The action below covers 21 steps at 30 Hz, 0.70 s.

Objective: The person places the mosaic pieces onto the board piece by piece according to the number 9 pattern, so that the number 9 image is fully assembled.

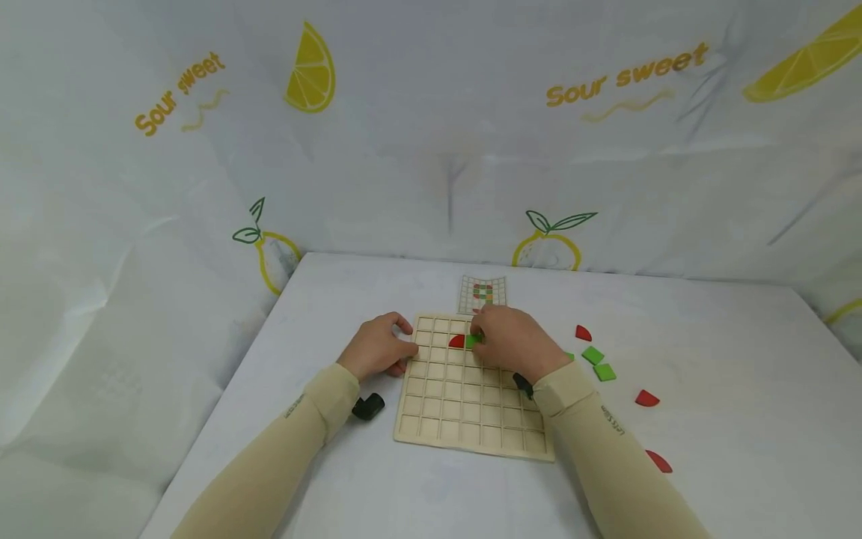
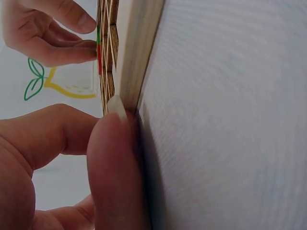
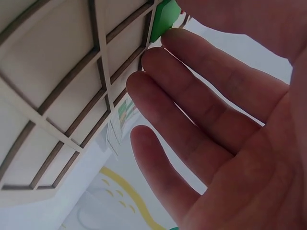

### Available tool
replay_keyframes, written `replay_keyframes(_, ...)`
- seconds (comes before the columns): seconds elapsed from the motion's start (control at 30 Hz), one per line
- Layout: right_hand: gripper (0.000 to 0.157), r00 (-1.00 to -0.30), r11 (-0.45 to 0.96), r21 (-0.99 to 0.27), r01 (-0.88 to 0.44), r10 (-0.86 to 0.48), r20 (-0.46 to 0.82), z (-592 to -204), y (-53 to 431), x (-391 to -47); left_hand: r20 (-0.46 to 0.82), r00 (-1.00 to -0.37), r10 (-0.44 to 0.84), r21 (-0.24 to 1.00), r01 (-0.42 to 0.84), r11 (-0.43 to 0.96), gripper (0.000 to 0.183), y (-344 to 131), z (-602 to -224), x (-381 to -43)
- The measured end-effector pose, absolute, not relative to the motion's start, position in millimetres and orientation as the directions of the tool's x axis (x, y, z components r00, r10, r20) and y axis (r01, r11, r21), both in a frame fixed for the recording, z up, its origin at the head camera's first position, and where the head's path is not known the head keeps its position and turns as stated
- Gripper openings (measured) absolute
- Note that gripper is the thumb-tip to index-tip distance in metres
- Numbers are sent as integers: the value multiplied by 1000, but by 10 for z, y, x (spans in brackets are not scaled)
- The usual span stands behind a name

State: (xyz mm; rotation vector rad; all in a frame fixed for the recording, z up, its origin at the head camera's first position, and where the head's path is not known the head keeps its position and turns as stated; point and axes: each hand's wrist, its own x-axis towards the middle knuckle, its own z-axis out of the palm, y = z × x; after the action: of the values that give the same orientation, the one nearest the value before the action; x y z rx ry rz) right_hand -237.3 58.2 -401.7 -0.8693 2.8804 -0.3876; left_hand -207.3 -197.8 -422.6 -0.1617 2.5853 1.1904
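A pale wooden grid board [image 1: 451,411] lies on the white table between both hands. My left hand [image 1: 377,345] is at the board's left edge. In the left wrist view its thumb [image 2: 112,167] presses against the board's side, the index finger bent beside it. Toward the far side, my right hand [image 1: 512,340] pinches a green square tile [image 1: 472,341] at a grid cell with thumb and index finger. Its other fingers are extended in the right wrist view. A red quarter-round tile [image 1: 457,341] sits in the cell just left of the green one.
Behind the board lies a pattern card [image 1: 482,287] with coloured squares. Loose green tiles [image 1: 604,372] and red quarter-round tiles [image 1: 647,398] are scattered to the right. A printed curtain [image 1: 404,150] stands behind the table.
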Motion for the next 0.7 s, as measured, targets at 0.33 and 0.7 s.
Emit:
replay_keyframes(0.33, 28, -883, 869, -269, -416, -457, -110, -3809, 968, -2414, -314, -949, 26, 734, -225, 641, 34, -1972, -4202, -2071)
replay_keyframes(0.7, 33, -926, 907, -283, -312, -357, -124, -3845, 1639, -2487, -318, -948, 8, 725, -238, 646, 34, -1944, -4207, -2041)
